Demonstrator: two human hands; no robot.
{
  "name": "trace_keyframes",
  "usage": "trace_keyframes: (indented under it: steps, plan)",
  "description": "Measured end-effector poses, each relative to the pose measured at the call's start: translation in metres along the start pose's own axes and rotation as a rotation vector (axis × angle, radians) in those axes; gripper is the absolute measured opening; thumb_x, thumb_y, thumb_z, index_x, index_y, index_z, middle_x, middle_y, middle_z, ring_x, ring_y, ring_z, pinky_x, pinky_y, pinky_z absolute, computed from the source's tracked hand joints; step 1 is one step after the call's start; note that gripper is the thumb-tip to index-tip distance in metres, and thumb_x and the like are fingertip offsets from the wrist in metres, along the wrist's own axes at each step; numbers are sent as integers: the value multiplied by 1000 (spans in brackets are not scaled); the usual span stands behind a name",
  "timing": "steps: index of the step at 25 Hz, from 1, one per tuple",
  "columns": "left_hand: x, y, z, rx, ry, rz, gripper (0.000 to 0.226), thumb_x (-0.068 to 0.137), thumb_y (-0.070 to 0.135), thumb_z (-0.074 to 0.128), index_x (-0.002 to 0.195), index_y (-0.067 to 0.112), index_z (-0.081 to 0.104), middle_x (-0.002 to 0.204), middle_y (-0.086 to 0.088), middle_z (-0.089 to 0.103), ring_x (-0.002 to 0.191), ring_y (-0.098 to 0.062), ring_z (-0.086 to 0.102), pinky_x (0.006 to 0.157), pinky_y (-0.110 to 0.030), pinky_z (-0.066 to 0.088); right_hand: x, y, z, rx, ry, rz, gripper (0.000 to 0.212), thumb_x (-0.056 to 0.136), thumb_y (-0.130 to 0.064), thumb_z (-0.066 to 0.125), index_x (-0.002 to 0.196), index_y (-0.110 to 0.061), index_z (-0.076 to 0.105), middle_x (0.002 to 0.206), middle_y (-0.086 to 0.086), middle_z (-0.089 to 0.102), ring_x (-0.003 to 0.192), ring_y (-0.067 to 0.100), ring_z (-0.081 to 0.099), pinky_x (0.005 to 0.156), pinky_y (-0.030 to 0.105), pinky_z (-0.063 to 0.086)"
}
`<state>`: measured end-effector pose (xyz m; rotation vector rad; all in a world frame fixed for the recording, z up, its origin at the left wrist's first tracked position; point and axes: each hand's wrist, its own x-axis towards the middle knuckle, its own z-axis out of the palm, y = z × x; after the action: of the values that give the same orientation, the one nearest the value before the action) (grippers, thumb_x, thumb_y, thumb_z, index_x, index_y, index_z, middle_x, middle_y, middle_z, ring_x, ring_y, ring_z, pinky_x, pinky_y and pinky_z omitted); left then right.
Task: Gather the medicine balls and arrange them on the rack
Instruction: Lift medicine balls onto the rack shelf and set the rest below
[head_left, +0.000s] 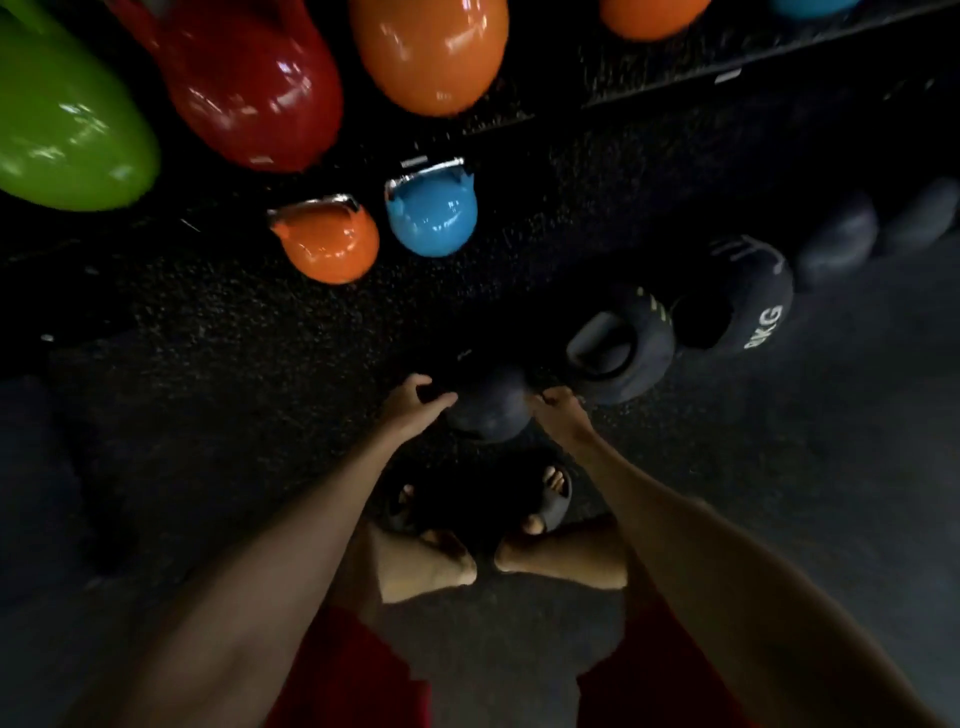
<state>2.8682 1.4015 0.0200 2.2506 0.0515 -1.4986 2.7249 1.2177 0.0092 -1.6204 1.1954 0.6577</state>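
A: Dim gym, dark speckled rubber surface (218, 322) under everything. Hands?

B: Left hand (415, 402) is curled onto the left flank of the dark medicine ball (488, 410). Right hand (558, 410) is curled onto its right flank. Both are gripping. The ball sits low, at the left end of a row of dark balls, just ahead of the sandalled feet (545, 504).

A: On the rack yet?

B: Can't tell. It's too dark to say whether that speckled surface is a shelf or a floor mat.

A: Risks?

B: My read: the grip is on the sides only, with nothing underneath, so a slip would drop it toward the toes. The handled ball (618, 353) is just beside the right hand. Knuckles could get pinched there, or a nudge could roll it into the 8KG ball (748, 306).

A: Surroundings, left to right?

B: Up top there's a green kettlebell (62, 119), a red kettlebell (249, 88) and a big orange kettlebell (431, 52). Lower down sit a small orange kettlebell (327, 244) and a small blue kettlebell (431, 218), well apart from the hands. Far right there are more dark balls (836, 244), blurred. Nothing blocks the grip. Only the neighbouring ball crowds it.
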Motion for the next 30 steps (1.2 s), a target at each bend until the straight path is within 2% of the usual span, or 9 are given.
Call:
trace_keyframes:
  steps: [3,5,7,10,12,15,20,24,30]
  plan:
    - [92,-23,24,-142,11,-58,78,85,65,63,149,29,37,151,-7,41,130,-27,48,93,-38,41,80,43,33,358,79,173,45,99,-46,54,123,-8,53,119,13,55,108,27,54,92,35,44]
    - [144,-31,37,-201,33,-47,84,80,73,61,151,34,34,155,-3,37,136,-26,43,98,-43,39,123,65,51,593,140,270,63,96,-54,56,142,-12,43,137,12,51,124,33,52,101,44,45]
    - [183,-36,46,-226,26,-24,94,74,81,59,152,39,30,159,0,32,141,-26,36,107,-50,35,156,84,65,700,97,356,83,90,-69,52,155,-22,30,151,6,41,134,40,45,102,61,42]
    - [224,-43,61,-273,-63,-34,110,57,93,59,151,52,21,164,7,21,147,-27,27,110,-64,29,195,107,89,857,-6,362,83,82,-82,48,151,-36,37,152,0,44,132,39,47,100,70,40]
    - [235,-47,73,-330,-103,-44,110,50,94,64,147,59,24,162,10,25,146,-29,29,105,-71,31,210,110,104,965,-48,334,79,80,-82,50,145,-36,48,146,-1,53,129,34,52,102,63,44]
    - [232,-50,84,-421,-72,-33,105,46,89,70,140,60,33,153,12,38,138,-26,40,100,-66,41,214,108,117,1041,29,285,70,86,-72,52,143,-32,50,140,2,58,125,30,57,107,55,45]
    - [157,-55,62,-530,-23,-28,94,50,85,73,134,59,41,145,14,45,131,-24,46,97,-66,44,142,80,98,897,120,154,62,90,-64,52,141,-29,50,141,1,54,127,25,53,109,53,44]
    - [37,-36,19,-566,8,2,85,62,83,65,138,56,39,144,14,42,128,-21,43,91,-53,44,37,25,62,740,114,40,64,94,-63,49,144,-22,50,143,7,54,126,23,53,110,43,44]
    - [-175,11,-77,-602,84,152,89,74,82,55,151,42,34,155,6,40,138,-22,42,111,-51,39,-163,-83,-6,591,81,-157,70,91,-70,48,146,-26,48,139,1,57,125,20,54,99,30,44]
